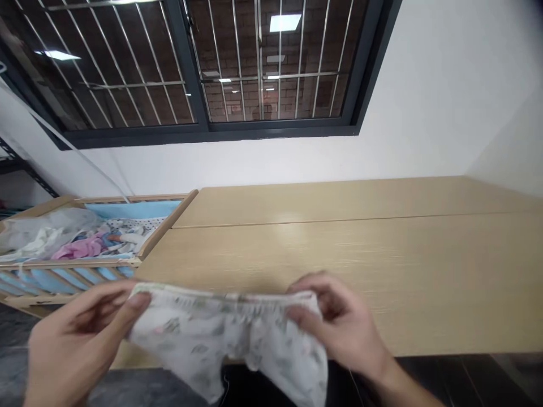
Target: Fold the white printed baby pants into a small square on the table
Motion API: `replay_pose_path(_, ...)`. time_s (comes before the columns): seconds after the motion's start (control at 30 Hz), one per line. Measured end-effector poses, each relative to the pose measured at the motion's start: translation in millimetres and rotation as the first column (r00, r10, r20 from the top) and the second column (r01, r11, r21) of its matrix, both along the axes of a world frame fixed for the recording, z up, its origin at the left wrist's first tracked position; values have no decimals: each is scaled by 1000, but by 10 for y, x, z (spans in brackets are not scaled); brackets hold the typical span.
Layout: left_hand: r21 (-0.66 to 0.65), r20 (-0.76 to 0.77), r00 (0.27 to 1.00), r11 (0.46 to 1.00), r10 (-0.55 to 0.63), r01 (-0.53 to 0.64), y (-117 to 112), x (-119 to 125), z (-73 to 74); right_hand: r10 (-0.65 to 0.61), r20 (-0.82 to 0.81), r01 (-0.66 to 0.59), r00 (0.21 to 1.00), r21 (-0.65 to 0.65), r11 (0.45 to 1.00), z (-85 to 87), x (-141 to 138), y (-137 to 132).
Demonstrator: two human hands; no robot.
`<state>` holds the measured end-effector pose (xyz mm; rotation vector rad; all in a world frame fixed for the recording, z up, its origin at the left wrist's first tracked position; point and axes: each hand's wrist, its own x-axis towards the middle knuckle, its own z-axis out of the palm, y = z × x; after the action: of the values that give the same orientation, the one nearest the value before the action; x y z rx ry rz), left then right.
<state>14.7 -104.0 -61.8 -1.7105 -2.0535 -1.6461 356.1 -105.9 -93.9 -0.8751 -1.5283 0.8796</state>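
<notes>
Crib (97, 263) left of the worktop (339, 254), window (203, 68) behind
Clothes (80, 240) lie inside crib; baby trousers (224, 339) hang over worktop's near edge.

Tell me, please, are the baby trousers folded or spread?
Spread: the left hand and right hand stretch the elastic waistband of the baby trousers between them, and the legs hang free.

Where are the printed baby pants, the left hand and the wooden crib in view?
printed baby pants (224, 339): head view, on the fabric below the waistband
left hand (78, 350): head view, on the middle of the hand
wooden crib (167, 226): head view, on its side rail
</notes>
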Motion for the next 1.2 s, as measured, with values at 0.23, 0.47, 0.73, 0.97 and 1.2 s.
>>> replay_pose_path(0.23,-133,-20,918,911,-396,390,1284,705,124,-81,187,88,979,-29,996,285,559,1194)
replay_pose_path(0.47,-444,-62,904,822,-424,356,2482,1059,-564,-115,506,183,855,-88,979,-384,627,2493)
replay_pose_path(0.73,-587,-244,919,802,-309,114,2785,1378,-686,-231,615,339,754,-63,939,-1034,471,3126)
replay_pose_path(0.97,-620,-373,688,719,-622,315,1617,1942,-575,-216,680,393,701,-115,912,-1169,592,3232)
replay_pose_path(1.2,-810,-247,286,359,-926,464,407,2506,-953,-157,719,401,677,-181,898,-1060,645,3188)
